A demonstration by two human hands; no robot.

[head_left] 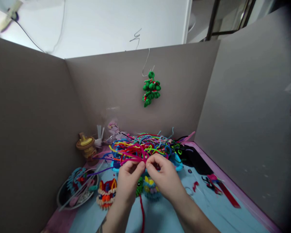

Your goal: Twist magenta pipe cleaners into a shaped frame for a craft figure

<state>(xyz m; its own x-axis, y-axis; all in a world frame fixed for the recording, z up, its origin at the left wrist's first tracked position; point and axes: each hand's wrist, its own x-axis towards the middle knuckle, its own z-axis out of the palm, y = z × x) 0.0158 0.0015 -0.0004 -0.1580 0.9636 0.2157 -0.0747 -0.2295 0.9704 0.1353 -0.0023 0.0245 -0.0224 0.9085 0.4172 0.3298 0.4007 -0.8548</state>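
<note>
Both hands pinching magenta stems, front edge of tray

Magenta stems [143, 151]: in front of the blue tray [178, 163], at the fingertips. Strands leave the pinch upward and left; one run goes nearly level to the left, others bow up. No single long axis, since they curve. Strand count unclear: they blend into the same-coloured heap behind.

Left hand [129, 177]: thumb and index brought together on the stems, other fingers curled. Right hand [163, 174]: same pinch, thumb against index, tips just beside the left's. Contact point is small, so exact grip of each tip is hard to read.

Counts:
- 1 tray, heaped with mixed stems [157, 141].
- 3 fuzzy pieces in front of it: orange-red [107, 194] left, green [139, 187] between the wrists, blue-yellow [151, 189] beside it, part hidden by the right hand.
- 1 red strand [142, 213], running toward the near edge below green.
- 1 bowl [60, 198] far left, blue fuzzy item [75, 179] inside.
- 1 red strip [229, 194] right, lying diagonally.
- 1 green ornament [151, 88], hung on the back panel [111, 84].
</note>
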